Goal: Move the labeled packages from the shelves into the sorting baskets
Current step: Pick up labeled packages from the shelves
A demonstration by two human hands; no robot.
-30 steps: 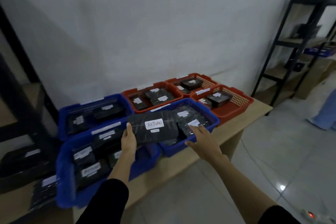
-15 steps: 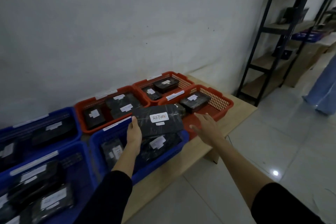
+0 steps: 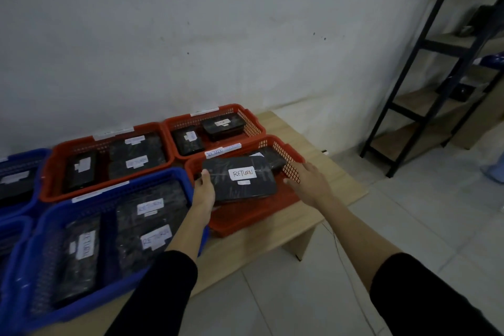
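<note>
A black wrapped package (image 3: 240,180) with a white "RETURN" label sits low over the near red basket (image 3: 253,217), inside its walls. My left hand (image 3: 204,191) grips the package's left edge, thumb on top. My right hand (image 3: 309,181) hovers at the basket's right rim with fingers relaxed, holding nothing. Another black package (image 3: 272,159) lies at the back of that basket. Beside it, the blue basket (image 3: 114,237) holds several "RETURN" packages.
Two more red baskets (image 3: 106,158) (image 3: 218,128) and further blue baskets (image 3: 19,180) hold labeled black packages on a low wooden table (image 3: 313,215) against the white wall. A black metal shelf rack (image 3: 425,90) stands at the right. Tiled floor lies in front.
My left hand has carried the "RETURN" package rightward from over the blue basket to the near red basket and lowered it. My right hand moved along to that basket's right rim.
</note>
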